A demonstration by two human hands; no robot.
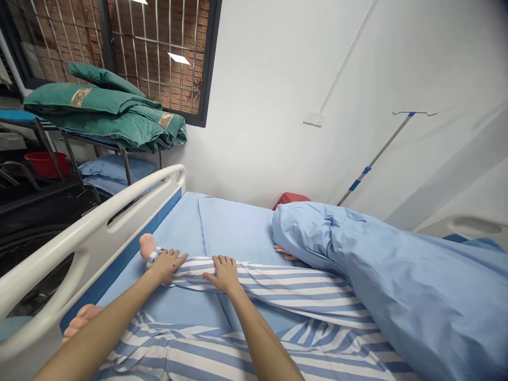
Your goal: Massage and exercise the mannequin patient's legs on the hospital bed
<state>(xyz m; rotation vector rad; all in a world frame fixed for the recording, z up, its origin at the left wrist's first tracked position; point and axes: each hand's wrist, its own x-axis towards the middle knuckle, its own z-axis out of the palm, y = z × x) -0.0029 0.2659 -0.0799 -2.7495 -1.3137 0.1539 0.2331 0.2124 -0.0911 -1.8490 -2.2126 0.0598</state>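
Heads up, the left hand (169, 266) and right hand (224, 273) rest fingers apart on the striped pajama leg (286, 288), just in from the white bed rail (91, 254), so slippery cloth could bunch and slide under them.

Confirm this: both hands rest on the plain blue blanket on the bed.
Wrong surface: in the head view, the left hand and right hand rest on the blue-and-white striped trouser leg, not the plain blue blanket.
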